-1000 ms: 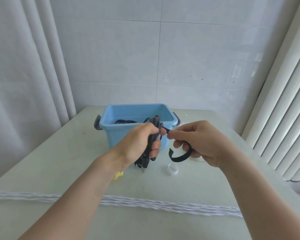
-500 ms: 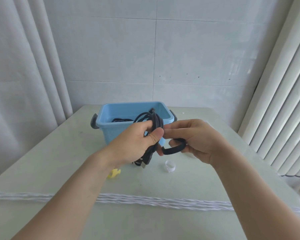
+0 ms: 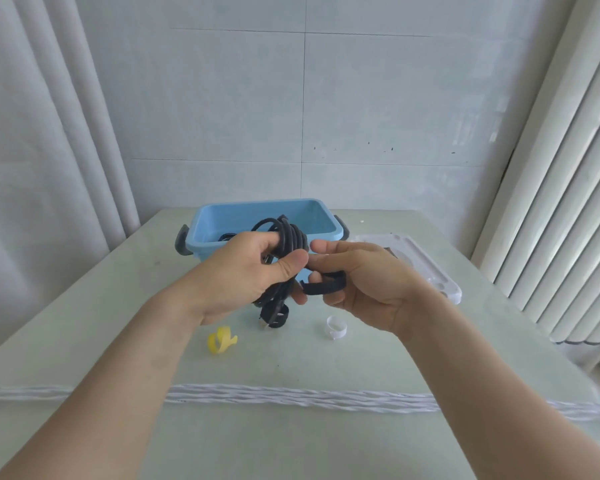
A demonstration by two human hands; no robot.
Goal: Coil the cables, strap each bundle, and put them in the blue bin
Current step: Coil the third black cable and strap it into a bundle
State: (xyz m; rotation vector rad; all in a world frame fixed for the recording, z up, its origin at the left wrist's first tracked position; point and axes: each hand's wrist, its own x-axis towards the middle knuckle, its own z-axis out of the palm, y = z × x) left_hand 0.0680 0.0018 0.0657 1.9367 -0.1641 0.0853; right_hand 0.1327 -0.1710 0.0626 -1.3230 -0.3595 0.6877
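My left hand [image 3: 243, 278] grips a coiled black cable bundle [image 3: 288, 237] upright above the table, in front of the blue bin [image 3: 229, 220]. The bundle's plug ends [image 3: 272, 317] hang below my fist. My right hand [image 3: 364, 282] holds a black strap [image 3: 323, 287] that curls under its fingers right beside the bundle. Its fingertips meet my left thumb at the coil. Another dark cable lies inside the bin, mostly hidden behind my left hand.
A yellow strap [image 3: 220, 339] and a white strap [image 3: 336, 328] lie on the pale green table [image 3: 118, 306]. A long white twisted cable [image 3: 291, 398] stretches across the near side. A white tray [image 3: 430, 268] sits at the right. Curtains hang on both sides.
Both hands have risen slightly and come closer together. The black strap, dangling open below my right hand a second ago, is now drawn in tight against the bundle.
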